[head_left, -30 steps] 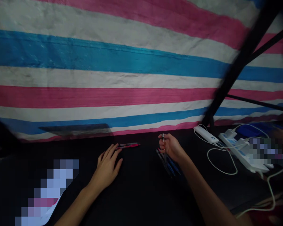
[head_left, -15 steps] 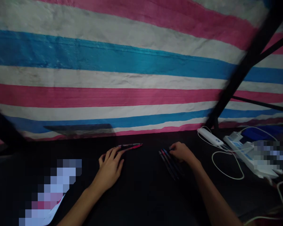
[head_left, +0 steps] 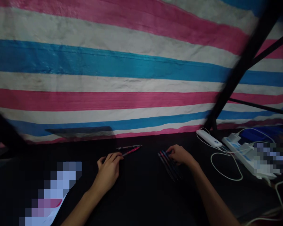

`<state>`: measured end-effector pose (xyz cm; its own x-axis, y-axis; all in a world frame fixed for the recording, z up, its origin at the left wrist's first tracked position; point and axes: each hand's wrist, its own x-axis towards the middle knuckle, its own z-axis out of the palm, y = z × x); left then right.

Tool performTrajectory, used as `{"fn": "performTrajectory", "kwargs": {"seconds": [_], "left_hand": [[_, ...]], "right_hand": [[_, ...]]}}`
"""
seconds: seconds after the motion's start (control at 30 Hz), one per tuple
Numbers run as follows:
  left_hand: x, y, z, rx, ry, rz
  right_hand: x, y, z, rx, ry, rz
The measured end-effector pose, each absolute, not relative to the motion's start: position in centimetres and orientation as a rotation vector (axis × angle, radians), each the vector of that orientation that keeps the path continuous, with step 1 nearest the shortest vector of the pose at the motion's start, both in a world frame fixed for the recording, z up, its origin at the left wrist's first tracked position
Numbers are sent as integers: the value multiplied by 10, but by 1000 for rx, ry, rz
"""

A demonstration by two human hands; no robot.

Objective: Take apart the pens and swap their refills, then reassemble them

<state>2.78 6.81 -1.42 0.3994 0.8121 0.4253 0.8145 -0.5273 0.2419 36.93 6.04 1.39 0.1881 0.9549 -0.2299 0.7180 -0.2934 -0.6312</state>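
Pink, white and blue stripes are carried across a creased sheet point(head_left: 103, 100), by which the far side of a black tabletop point(head_left: 141, 194) is backed. On the tabletop, a pink pen point(head_left: 133, 150) is touched at its near end by the left hand point(head_left: 108, 172), whose fingers are bent forward and held slightly apart; whether the pen is pinched cannot be told. Just beyond it, a dark pen point(head_left: 124, 147) is laid almost level, the two brought close together at their right ends.

Well apart, to the right, a row of pens point(head_left: 167, 164) is seen slanted side by side, with touches of red and blue shown at the upper ends. That end is reached by the right hand point(head_left: 180, 155), its fingers curled and drawn together at the row's right side; whether anything is gripped between the fingertips is hidden from view.

Farther right, a white power strip point(head_left: 242, 157) is flanked by a slim white device point(head_left: 208, 138), and a white cable point(head_left: 235, 180) is looped in front. A blue item point(head_left: 254, 133) is placed behind the strip. The sheet is crossed by a slanted black post point(head_left: 235, 72). At lower left, a pale, pink-marked object point(head_left: 61, 185) is mostly obscured by pixelation.
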Motion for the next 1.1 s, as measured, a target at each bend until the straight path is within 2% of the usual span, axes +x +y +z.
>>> {"fn": "performTrajectory", "kwargs": {"seconds": [0.33, 0.63, 0.83, 1.1], "left_hand": [[27, 69, -7, -2564, -1638, -829], [28, 71, -11, -2624, -1584, -778], [27, 72, -12, -2667, -1557, -793], [28, 70, -7, -2693, -1595, -826]], "right_hand": [[364, 57, 15, -2012, -1587, 872], [366, 57, 16, -1991, -1696, 677], [350, 51, 21, -1959, -1967, 509], [344, 51, 17, -1970, -1975, 488]]}}
